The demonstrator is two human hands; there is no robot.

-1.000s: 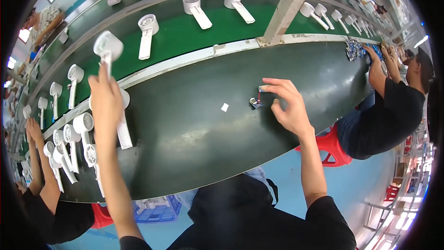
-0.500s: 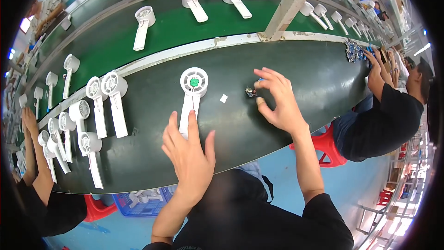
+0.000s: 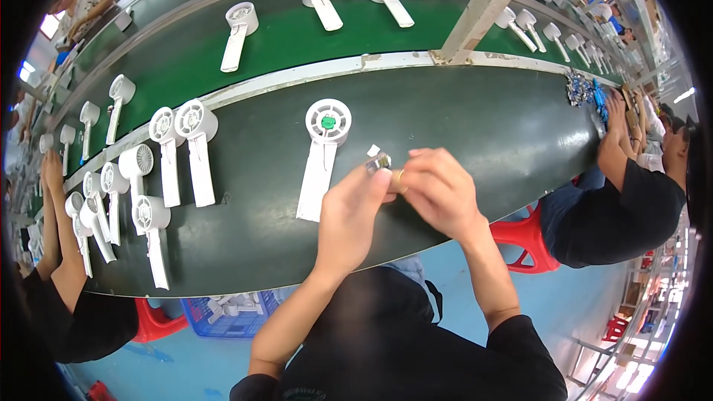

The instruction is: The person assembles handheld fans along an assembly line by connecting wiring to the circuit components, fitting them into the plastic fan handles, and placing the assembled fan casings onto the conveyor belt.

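Fingers of your left hand (image 3: 347, 215) pinch a small electronic part (image 3: 380, 162) over the workbench (image 3: 475, 119), inward from its near edge. Your right hand (image 3: 444, 194) has its fingertips bent in close together just beside that part; whether they grip anything, I cannot tell. Beyond your left hand lies a white fan body (image 3: 318, 178) with a green centre, its round head toward the far edge and its handle slanting toward the near edge. A little white square (image 3: 373, 150) lies near the part. Toward the left end, a cluster of white fan bodies (image 3: 137, 163) fills the bench, two more (image 3: 197, 150) lying side by side near the far edge. Small blue parts (image 3: 579, 90) sit heaped by the far right corner.
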